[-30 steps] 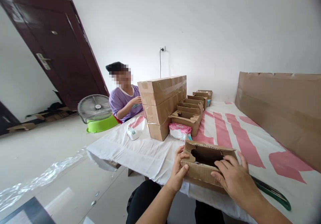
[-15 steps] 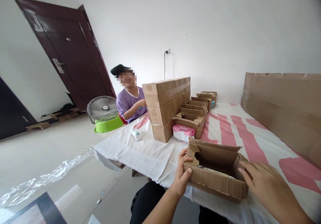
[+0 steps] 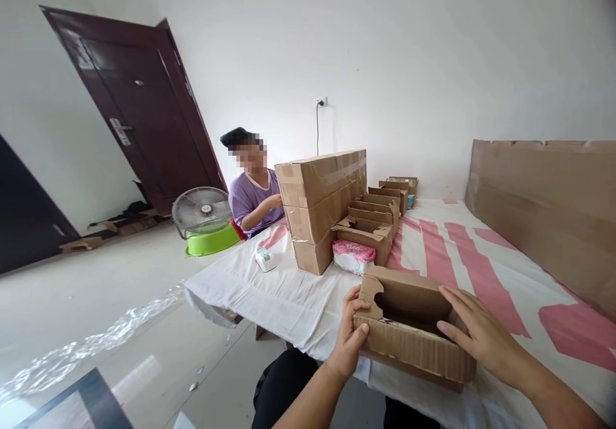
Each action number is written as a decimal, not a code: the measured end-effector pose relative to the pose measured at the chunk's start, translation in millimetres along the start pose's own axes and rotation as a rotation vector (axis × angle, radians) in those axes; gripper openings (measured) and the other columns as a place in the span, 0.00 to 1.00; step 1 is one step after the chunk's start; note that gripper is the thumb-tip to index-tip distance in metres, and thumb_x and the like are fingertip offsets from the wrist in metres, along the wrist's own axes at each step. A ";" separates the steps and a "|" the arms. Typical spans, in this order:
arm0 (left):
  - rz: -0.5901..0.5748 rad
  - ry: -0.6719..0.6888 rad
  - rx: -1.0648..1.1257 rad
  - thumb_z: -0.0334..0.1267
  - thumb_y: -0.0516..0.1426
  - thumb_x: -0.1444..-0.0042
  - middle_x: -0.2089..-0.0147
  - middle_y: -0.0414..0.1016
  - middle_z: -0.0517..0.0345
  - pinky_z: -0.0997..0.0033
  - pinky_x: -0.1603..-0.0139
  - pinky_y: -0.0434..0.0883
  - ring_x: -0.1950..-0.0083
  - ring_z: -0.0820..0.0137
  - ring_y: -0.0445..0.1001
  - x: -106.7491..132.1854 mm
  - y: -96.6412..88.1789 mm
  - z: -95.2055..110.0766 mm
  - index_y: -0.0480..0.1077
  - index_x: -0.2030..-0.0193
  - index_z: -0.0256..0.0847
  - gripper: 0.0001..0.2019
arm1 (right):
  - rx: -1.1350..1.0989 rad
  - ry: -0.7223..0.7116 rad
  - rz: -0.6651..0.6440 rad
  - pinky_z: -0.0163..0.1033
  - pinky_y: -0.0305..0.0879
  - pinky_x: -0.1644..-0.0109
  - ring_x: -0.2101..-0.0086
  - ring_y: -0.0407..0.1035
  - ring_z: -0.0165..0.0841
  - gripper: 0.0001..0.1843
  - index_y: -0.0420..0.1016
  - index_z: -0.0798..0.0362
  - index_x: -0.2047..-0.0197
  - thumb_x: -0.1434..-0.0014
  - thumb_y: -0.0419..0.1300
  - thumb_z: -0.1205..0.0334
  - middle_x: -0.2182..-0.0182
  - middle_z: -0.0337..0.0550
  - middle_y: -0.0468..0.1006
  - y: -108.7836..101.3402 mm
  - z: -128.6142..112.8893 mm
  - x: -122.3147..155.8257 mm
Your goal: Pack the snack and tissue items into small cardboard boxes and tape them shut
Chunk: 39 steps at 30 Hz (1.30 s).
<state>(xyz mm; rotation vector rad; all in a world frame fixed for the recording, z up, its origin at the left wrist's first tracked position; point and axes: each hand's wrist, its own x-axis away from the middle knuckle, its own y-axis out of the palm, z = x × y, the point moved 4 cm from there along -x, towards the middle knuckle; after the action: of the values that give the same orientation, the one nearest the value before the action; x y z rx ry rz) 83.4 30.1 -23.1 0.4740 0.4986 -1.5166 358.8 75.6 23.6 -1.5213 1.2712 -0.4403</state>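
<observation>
An open cardboard box (image 3: 414, 345) stands near the table's front edge, its inside facing up. My left hand (image 3: 350, 329) grips the box's left end, thumb on the near wall and fingers around the side. Over the box's right end lies my right hand (image 3: 474, 329), fingers stretched out, the fingertips at the far rim and the thumb over the opening. Inside the box, a strip of something pale and printed shows along the near wall; most of it is hidden. A pink and white soft pack (image 3: 353, 256) lies just beyond the box.
Taped cartons (image 3: 312, 217) are stacked in a wall, with a row of open boxes (image 3: 373, 227) alongside. A small white device (image 3: 265, 260) lies on the tablecloth (image 3: 289, 301). Behind the stack sits a person (image 3: 255, 192), near a fan (image 3: 202, 214). A large cardboard panel (image 3: 543, 217) stands at right.
My right hand has moved left and up onto the box's far right corner. The far flap, which leaned outward, now stands more upright. My left hand keeps its grip.
</observation>
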 end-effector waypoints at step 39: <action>-0.379 0.124 -1.135 0.56 0.55 0.43 0.57 0.79 0.45 0.34 0.34 0.36 0.48 0.43 0.72 -71.7 -3.3 72.8 0.74 0.60 0.43 0.18 | -0.062 -0.112 0.187 0.57 0.65 0.39 0.41 0.64 0.46 0.28 0.66 0.47 0.39 0.37 0.51 0.44 0.40 0.50 0.69 5.8 3.8 -0.2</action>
<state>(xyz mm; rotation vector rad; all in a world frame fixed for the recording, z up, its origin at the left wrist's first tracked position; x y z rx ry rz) 81.5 46.0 77.8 -0.4426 1.4752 -1.2988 359.0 78.3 17.3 -1.4420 1.3342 -0.1933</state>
